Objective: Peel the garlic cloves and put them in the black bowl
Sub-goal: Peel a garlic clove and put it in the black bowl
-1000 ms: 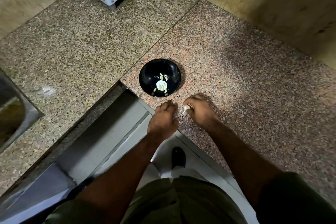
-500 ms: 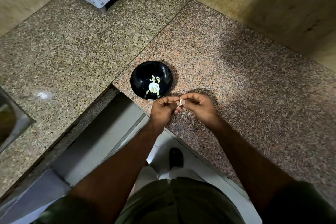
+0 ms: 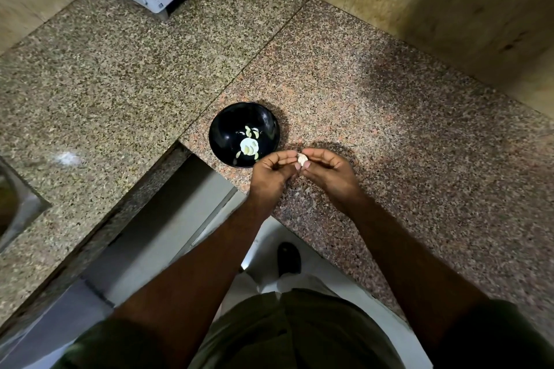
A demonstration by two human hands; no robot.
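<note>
— Just beside the round glossy black bowl, what's held?
— A small pale garlic clove, pinched between left hand and right hand above the speckled granite counter.

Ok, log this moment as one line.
step: peeling | hands: left hand and right hand pinch garlic clove | black bowl: holds peeled cloves

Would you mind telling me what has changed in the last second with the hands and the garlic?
Both hands lifted off the counter, where they had been pressing down by the bowl. The left hand and right hand now hold the garlic clove between their fingertips above the counter, turned palm-up. The bowl and the peeled cloves in it stayed as they were.
</note>
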